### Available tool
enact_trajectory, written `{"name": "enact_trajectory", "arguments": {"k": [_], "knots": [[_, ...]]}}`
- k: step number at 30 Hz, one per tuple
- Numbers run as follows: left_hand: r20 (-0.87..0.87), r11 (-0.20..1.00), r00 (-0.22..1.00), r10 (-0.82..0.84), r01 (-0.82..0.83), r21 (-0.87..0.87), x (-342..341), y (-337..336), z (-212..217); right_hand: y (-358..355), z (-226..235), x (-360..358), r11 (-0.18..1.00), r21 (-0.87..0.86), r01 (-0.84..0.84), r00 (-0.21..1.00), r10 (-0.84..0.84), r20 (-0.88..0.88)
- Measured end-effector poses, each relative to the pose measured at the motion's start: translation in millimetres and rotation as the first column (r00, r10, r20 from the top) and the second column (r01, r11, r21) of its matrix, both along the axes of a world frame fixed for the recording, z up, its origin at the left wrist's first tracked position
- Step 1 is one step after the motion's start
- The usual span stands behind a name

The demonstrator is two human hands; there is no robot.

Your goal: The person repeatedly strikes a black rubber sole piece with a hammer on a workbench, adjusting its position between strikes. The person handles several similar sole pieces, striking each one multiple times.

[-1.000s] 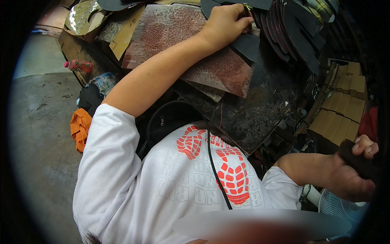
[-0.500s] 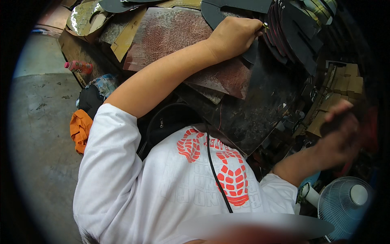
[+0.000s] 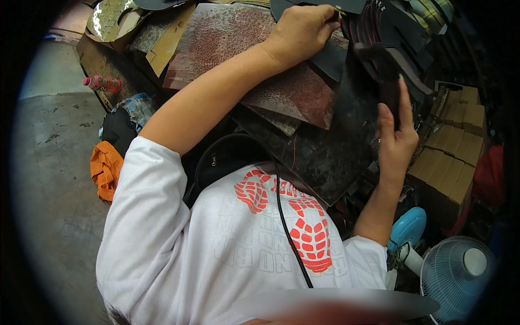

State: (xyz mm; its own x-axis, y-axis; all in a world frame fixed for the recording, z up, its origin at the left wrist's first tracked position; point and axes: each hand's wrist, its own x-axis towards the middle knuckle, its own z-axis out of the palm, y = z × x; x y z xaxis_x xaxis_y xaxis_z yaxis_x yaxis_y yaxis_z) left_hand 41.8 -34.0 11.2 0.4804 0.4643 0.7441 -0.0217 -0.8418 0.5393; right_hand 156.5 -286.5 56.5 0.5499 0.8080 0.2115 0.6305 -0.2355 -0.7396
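Observation:
My left hand [image 3: 303,33] is closed in a pinch on a small brass-coloured piece [image 3: 340,11] at the edge of several stacked dark curved panels [image 3: 374,24]. What this piece is, I cannot make out. My right hand [image 3: 398,135] grips a dark hammer [image 3: 390,89] by its handle, thumb on one side and forefinger stretched along the other. The hammer's head is raised just in front of the panels. Beneath my left forearm lies a reddish, rough-faced sheet [image 3: 287,100] on a dark worktop [image 3: 330,151].
Small brown cardboard boxes [image 3: 447,162] are stacked at the right. A white fan [image 3: 457,276] stands at the lower right, near a blue round object [image 3: 407,227]. To the left are a pink bottle [image 3: 103,84] and an orange cloth [image 3: 106,169]. A yellow-brown board [image 3: 170,43] lies at the upper left.
My right hand has swung inward and up from the far right, bringing the hammer close to the panels. The left hand has shifted slightly up and left, still pinching the small piece.

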Motion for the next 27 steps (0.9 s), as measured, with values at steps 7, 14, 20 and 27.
{"name": "enact_trajectory", "arguments": {"k": [7,14,20,27], "knots": [[0.053,0.9,0.996,-0.074,0.09,-0.428,-4,-10,11,7,-12,-17,0.977,-0.187,0.099,0.991,-0.078,0.112],[-0.01,0.751,0.973,-0.231,0.172,-0.637,1,-10,8,-9,-25,-10,0.98,-0.18,0.084,0.996,-0.086,-0.006],[0.029,0.685,0.974,-0.223,0.178,-0.707,4,-9,7,-3,-20,-12,0.981,-0.179,0.08,0.994,-0.091,-0.053],[-0.089,0.835,0.979,-0.182,0.106,-0.541,2,-10,0,-8,-25,-12,0.983,-0.168,0.071,0.996,-0.08,-0.046]]}}
